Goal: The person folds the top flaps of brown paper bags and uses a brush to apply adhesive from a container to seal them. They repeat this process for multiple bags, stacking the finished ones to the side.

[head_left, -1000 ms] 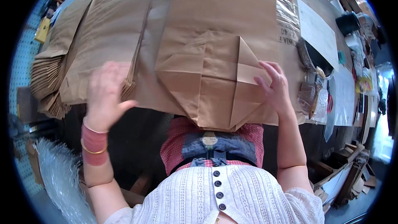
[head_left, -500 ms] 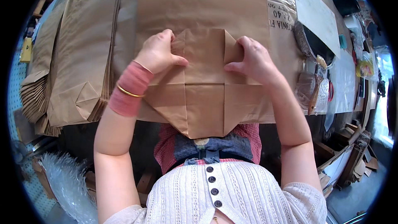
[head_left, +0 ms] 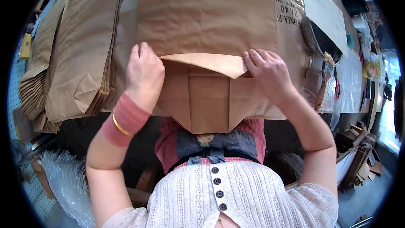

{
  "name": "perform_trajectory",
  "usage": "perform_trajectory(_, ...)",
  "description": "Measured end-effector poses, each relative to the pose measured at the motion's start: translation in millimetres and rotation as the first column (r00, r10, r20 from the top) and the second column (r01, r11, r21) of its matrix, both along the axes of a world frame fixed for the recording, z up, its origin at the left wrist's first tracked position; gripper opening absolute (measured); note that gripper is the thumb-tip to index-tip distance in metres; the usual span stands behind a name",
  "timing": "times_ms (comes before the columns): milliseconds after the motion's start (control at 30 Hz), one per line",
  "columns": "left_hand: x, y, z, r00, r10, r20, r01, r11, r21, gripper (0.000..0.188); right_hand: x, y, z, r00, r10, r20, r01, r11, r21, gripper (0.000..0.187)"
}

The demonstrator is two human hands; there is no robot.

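Note:
A large brown paper bag (head_left: 206,17) lies on the table in front of me, its near end hanging over the table edge toward my lap. Across that end a folded flap (head_left: 211,62) stands partly raised, with a dark gap below its lip. My left hand (head_left: 145,76) is closed on the flap's left end, thumb hidden behind the knuckles. At the other end, my right hand (head_left: 266,71) pinches the flap's right corner. Vertical and diagonal creases mark the panel below, which tapers toward my lap.
Stacked paper bags (head_left: 82,55) lie on the left, several with folded ends. To the right are a brush (head_left: 325,80), a dark-mouthed container (head_left: 322,38) and a white sheet (head_left: 325,12). Printed plastic (head_left: 289,0) lies beside the bag. Clear plastic strands (head_left: 67,185) hang at lower left.
Both hands have turned over and spread slightly apart. The bag's upper end panel, flat before, has been folded toward me and now forms a raised flap between them.

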State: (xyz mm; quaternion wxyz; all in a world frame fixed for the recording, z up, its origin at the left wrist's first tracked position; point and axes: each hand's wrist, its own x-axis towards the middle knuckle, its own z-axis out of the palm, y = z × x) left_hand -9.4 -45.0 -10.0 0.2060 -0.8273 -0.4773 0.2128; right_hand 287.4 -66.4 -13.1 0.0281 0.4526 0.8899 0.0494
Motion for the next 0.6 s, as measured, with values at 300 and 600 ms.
perform_trajectory(300,29,-40,-30,0.760,0.008,0.650,0.287,0.893,-0.347,0.106,-67,-25,-23,0.903,0.003,-0.429,-0.125,0.958,-0.257,0.090)
perform_trajectory(600,-24,-35,-36,0.709,0.056,0.703,0.168,0.955,-0.246,0.100,-10,-43,-24,0.878,-0.235,-0.417,0.136,0.958,-0.252,0.100)
